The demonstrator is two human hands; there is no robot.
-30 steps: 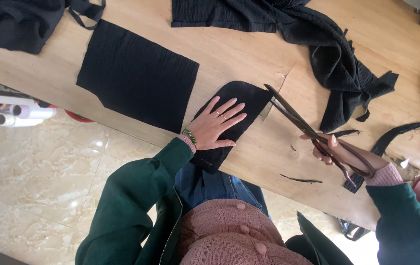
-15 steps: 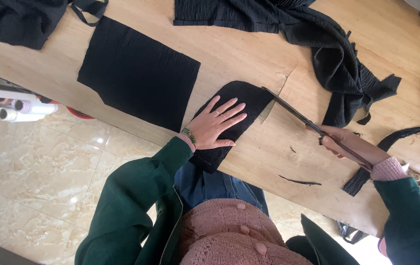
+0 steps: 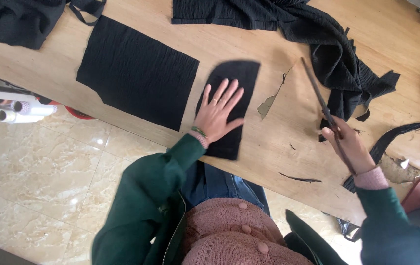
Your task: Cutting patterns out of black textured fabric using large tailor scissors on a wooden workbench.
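Observation:
My left hand (image 3: pixel 218 111) lies flat, fingers spread, on a small black fabric piece (image 3: pixel 237 78) with a rounded end, near the front edge of the wooden table (image 3: pixel 249 39). My right hand (image 3: pixel 349 143) grips long dark scissors (image 3: pixel 319 100), blades closed and pointing away over the bare wood to the right of the piece. The scissors are lifted clear of the fabric.
A larger cut black panel (image 3: pixel 139 71) lies to the left. A heap of black cloth (image 3: pixel 327 37) spreads at the back right, more black cloth (image 3: pixel 9 19) at the far left. Thin black offcuts (image 3: pixel 300 177) and a curved strip (image 3: pixel 394 135) lie near my right hand. Tiled floor (image 3: pixel 38 181) below.
The scissors have closed and come away from the small piece, swinging to the right. My left hand has slid the piece leftward and turned it more upright.

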